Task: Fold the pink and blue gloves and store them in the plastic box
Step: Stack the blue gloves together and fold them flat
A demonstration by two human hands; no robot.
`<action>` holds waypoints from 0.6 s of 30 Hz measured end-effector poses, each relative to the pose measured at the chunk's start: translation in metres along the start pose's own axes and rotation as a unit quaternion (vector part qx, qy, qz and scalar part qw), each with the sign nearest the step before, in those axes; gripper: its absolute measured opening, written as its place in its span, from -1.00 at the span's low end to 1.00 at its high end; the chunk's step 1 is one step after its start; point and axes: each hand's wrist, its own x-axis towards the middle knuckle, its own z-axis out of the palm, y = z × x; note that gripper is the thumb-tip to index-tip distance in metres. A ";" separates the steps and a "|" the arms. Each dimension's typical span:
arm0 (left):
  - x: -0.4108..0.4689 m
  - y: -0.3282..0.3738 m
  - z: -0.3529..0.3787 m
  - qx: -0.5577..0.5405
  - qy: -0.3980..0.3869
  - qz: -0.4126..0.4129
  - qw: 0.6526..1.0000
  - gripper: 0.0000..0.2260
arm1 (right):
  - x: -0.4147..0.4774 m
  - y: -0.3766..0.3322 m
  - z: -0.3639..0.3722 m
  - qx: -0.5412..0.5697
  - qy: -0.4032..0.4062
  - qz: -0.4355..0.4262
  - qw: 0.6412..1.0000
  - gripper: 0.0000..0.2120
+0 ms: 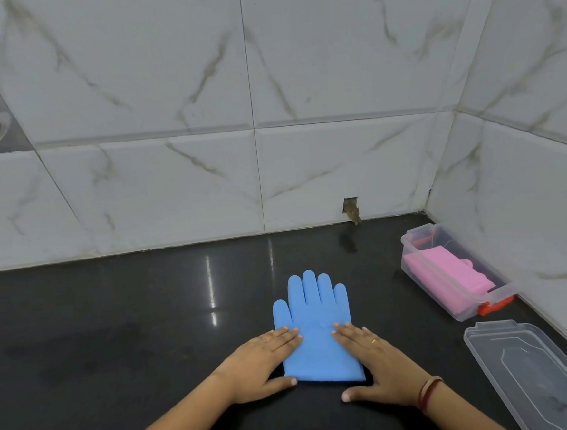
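1. Counter (115, 327), dark and glossy, fills the head view below tiled walls; we see only this one view.
2. We find the blue glove (315, 326) lying flat at the centre, fingers pointing to the wall, its cuff end nearest us.
3. Our left hand (263, 360) lies open and flat, fingers spread on the glove's left edge, thumb at the cuff corner.
4. Our right hand (374, 359) is likewise open, palm down on the glove's right edge, thumb on the counter.
5. The box (449, 300) stands well to the right by the side wall, uncovered, with the folded pink glove (443, 270) inside.
6. The lid (535, 375) lies apart, nearer us.
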 end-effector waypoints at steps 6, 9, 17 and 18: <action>0.018 0.013 -0.021 -0.073 0.093 -0.053 0.992 -0.60 | -0.001 0.000 -0.002 0.072 0.087 0.011 0.994 -0.46; 0.020 0.014 -0.029 -0.163 0.134 -0.110 0.971 -0.58 | 0.003 -0.008 -0.006 0.204 0.151 0.055 0.966 -0.77; 0.041 0.014 -0.035 -0.314 0.234 -0.264 0.881 -0.57 | 0.036 -0.023 -0.028 0.368 0.196 0.158 0.895 -0.87; 0.043 0.014 -0.033 -0.316 0.244 -0.287 0.871 -0.57 | 0.041 -0.023 -0.029 0.352 0.185 0.173 0.901 -0.88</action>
